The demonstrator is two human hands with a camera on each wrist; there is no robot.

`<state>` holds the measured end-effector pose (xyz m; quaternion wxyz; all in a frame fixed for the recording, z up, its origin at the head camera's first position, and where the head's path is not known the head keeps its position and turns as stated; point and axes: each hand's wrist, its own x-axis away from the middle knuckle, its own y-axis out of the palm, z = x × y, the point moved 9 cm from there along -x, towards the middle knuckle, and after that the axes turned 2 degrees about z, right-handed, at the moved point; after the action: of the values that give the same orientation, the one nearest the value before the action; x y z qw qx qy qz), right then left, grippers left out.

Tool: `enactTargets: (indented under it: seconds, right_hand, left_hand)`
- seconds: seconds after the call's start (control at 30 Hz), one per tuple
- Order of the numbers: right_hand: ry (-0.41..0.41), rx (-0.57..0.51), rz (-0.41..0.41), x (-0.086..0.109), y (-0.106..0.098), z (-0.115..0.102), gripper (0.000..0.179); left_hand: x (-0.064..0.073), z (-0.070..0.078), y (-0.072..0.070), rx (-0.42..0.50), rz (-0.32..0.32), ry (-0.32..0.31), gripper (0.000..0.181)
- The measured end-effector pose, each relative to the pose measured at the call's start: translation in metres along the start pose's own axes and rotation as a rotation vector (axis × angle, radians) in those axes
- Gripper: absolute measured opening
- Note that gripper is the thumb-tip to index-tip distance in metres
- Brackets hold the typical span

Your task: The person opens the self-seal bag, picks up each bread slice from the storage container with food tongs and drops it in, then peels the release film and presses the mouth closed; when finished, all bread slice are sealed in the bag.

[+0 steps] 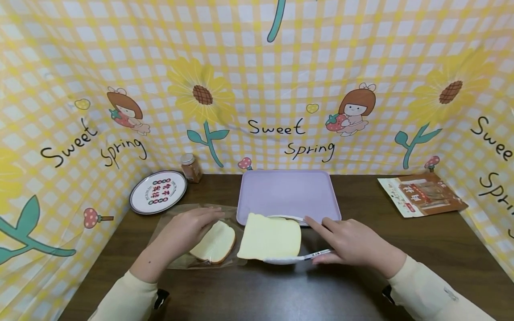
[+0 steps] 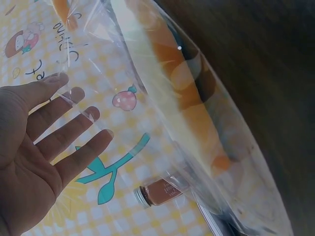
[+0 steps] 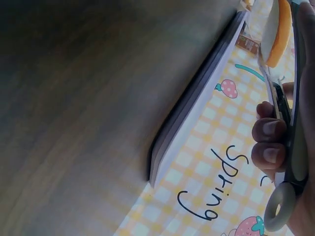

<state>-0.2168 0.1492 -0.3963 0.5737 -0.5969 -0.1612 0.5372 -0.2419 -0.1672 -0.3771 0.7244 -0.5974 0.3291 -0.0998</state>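
My right hand (image 1: 353, 243) holds a pair of tongs (image 3: 299, 147), its fingers on one arm and its thumb on the other. Between the tongs' ends is a pale bread slice (image 1: 271, 237), held above the table just in front of the lilac tray (image 1: 287, 191). Over to the left, another bread slice (image 1: 217, 245) with a brown crust lies in a clear plastic bag (image 1: 174, 261). My left hand (image 1: 186, 232) is over that bag. In the left wrist view its fingers are loosely extended beside the clear film; whether they touch it I cannot tell.
A white plate (image 1: 154, 200) with a dark rim and red print stands at the back left, beside a small jar (image 1: 190, 168) with a metal lid. A brown food packet (image 1: 425, 196) lies at the back right. Checked cloth (image 1: 257, 80) hangs behind the dark table (image 1: 249, 294).
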Motion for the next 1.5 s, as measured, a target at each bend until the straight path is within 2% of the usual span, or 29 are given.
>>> enactTargets:
  seconds: [0.23, 0.57, 0.83, 1.13, 1.33, 1.5]
  right_hand:
    - [-0.045, 0.021, 0.025, -0.01, 0.005, 0.0, 0.091]
    - [-0.053, 0.033, -0.003, -0.019, 0.023, 0.001, 0.092]
    - [-0.076, 0.084, -0.005, -0.027, 0.035, -0.001, 0.094]
    - [-0.081, 0.092, 0.027, -0.035, 0.034, -0.004, 0.095]
    - [-0.049, 0.046, 0.011, -0.037, 0.034, -0.003, 0.095]
    - [-0.039, 0.063, -0.002, -0.043, 0.034, -0.01, 0.095]
  left_hand:
    - [0.0, 0.002, -0.003, -0.002, 0.032, 0.012, 0.027]
    - [0.002, -0.001, 0.0, -0.004, -0.002, -0.011, 0.028]
    - [0.002, -0.001, 0.0, -0.004, -0.006, -0.008, 0.028]
    - [0.002, -0.002, 0.0, 0.018, -0.005, -0.037, 0.026]
    - [0.003, -0.001, -0.001, 0.018, 0.007, -0.029, 0.028]
    - [0.004, -0.003, 0.0, 0.032, 0.007, -0.04, 0.025]
